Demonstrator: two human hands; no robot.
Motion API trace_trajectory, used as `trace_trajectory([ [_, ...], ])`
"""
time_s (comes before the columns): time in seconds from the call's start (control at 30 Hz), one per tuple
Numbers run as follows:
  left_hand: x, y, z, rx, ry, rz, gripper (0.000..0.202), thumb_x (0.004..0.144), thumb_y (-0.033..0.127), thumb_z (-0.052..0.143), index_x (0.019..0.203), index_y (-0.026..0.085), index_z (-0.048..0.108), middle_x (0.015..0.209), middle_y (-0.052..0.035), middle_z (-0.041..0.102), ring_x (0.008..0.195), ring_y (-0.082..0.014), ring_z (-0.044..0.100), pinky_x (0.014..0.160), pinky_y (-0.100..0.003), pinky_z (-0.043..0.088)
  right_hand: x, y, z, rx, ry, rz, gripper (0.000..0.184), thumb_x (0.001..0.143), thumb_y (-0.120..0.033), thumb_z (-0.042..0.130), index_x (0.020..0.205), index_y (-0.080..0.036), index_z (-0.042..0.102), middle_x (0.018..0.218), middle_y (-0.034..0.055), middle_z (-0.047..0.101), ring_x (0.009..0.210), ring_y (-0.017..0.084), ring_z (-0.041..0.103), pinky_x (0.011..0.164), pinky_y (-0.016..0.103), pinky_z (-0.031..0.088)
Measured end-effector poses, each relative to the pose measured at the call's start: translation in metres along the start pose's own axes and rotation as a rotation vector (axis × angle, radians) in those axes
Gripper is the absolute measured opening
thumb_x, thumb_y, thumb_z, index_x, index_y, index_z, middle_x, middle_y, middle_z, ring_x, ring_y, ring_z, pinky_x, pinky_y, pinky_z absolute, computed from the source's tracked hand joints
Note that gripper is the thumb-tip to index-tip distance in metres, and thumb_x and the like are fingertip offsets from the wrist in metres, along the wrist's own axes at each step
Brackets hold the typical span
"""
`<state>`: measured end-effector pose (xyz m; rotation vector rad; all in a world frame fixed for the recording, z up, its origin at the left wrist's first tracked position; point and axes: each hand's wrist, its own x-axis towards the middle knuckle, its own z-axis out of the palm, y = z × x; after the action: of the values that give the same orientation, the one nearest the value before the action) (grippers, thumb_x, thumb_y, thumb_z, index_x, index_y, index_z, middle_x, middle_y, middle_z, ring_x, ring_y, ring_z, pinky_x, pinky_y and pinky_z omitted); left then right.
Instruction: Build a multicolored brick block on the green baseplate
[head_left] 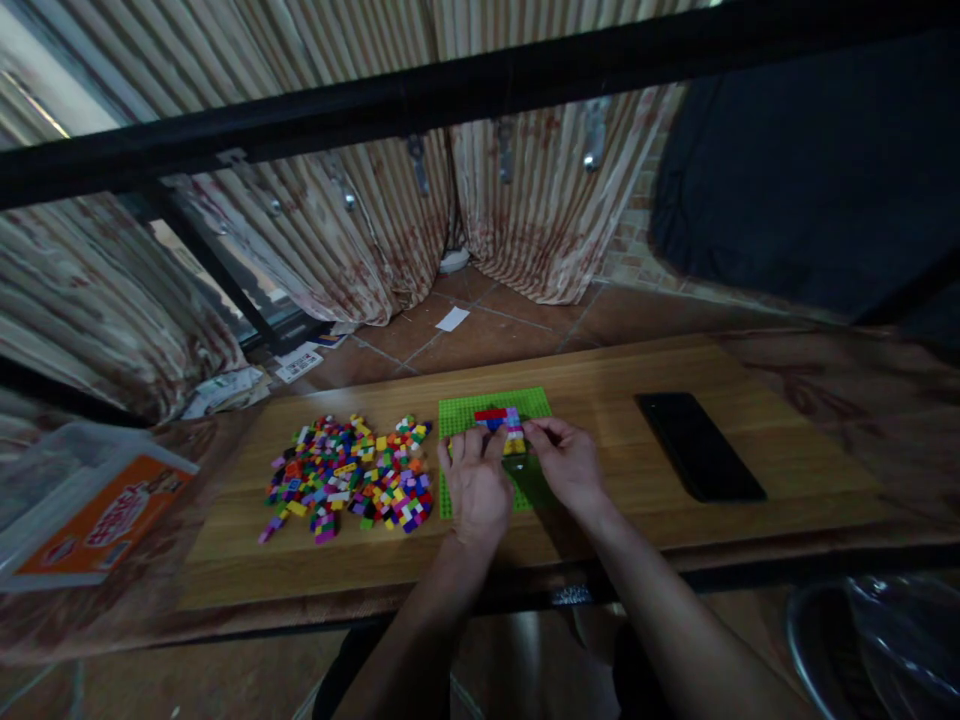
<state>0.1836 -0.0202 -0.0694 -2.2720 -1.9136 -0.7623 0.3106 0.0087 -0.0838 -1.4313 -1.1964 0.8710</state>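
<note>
L hand (476, 482) & R hand (568, 462) meet at brick stack (501, 420) on green baseplate (461, 412), mid desk (615, 525). R fingers pinch stack's near end. L fingers curled against it, grip unclear. Loose bricks (349, 475) twd left edge, phone (697, 445) twd right.

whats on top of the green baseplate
A small build of red, blue, pink and yellow bricks stands on the green baseplate, with the left hand and right hand at it. The hands cover the plate's near middle, so anything under them is hidden.

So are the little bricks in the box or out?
Out: the bricks lie scattered on the table, apart from the box.
</note>
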Motion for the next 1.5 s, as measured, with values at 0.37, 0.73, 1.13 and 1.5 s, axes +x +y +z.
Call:
trace_trajectory([
  [0.37, 0.026, -0.06, -0.024, -0.729, 0.403, -0.425, 0.033, 0.082, 0.013, 0.051, 0.11, 0.018, 0.067, 0.091, -0.0061, 0.065, 0.088, -0.0183, 0.06, 0.084, -0.032, 0.047, -0.018, -0.018, 0.004, -0.074, 0.197, -0.305, 0.025, 0.086, -0.04, 0.058, 0.082, -0.018, 0.069, 0.072, 0.0019, 0.066, 0.066, 0.016, 0.061, 0.062, 0.028, 0.046],
  [0.73, 0.025, -0.116, -0.066, -1.479, 0.707, -0.929, 0.028, 0.057, 0.015, 0.069, 0.085, 0.013, 0.069, 0.071, 0.003, 0.06, 0.061, -0.0054, 0.051, 0.06, -0.019, 0.038, -0.06, -0.017, 0.062, -0.375, -0.305, -0.644, 0.022, 0.092, -0.017, 0.048, 0.105, -0.018, 0.065, 0.099, 0.0075, 0.068, 0.093, 0.019, 0.065, 0.084, 0.031, 0.052],
  [1.13, 0.015, -0.13, -0.084, -1.585, 0.71, -0.993, 0.029, 0.057, 0.015, 0.072, 0.085, 0.014, 0.069, 0.079, 0.0001, 0.063, 0.062, -0.0044, 0.053, 0.065, -0.019, 0.042, -0.039, -0.01, 0.108, -0.848, -0.195, -0.515, 0.034, 0.086, -0.008, 0.043, 0.11, -0.015, 0.065, 0.097, 0.0109, 0.065, 0.091, 0.023, 0.062, 0.084, 0.033, 0.05],
  [1.5, 0.013, -0.13, -0.086, -1.606, 0.635, -0.968, 0.026, 0.062, 0.016, 0.07, 0.088, 0.014, 0.068, 0.073, 0.0028, 0.06, 0.058, -0.0034, 0.051, 0.064, -0.02, 0.041, -0.044, -0.015, 0.114, -0.594, -0.421, -0.622, 0.034, 0.091, -0.017, 0.044, 0.113, -0.025, 0.068, 0.12, 0.0086, 0.06, 0.108, 0.024, 0.059, 0.093, 0.041, 0.05],
])
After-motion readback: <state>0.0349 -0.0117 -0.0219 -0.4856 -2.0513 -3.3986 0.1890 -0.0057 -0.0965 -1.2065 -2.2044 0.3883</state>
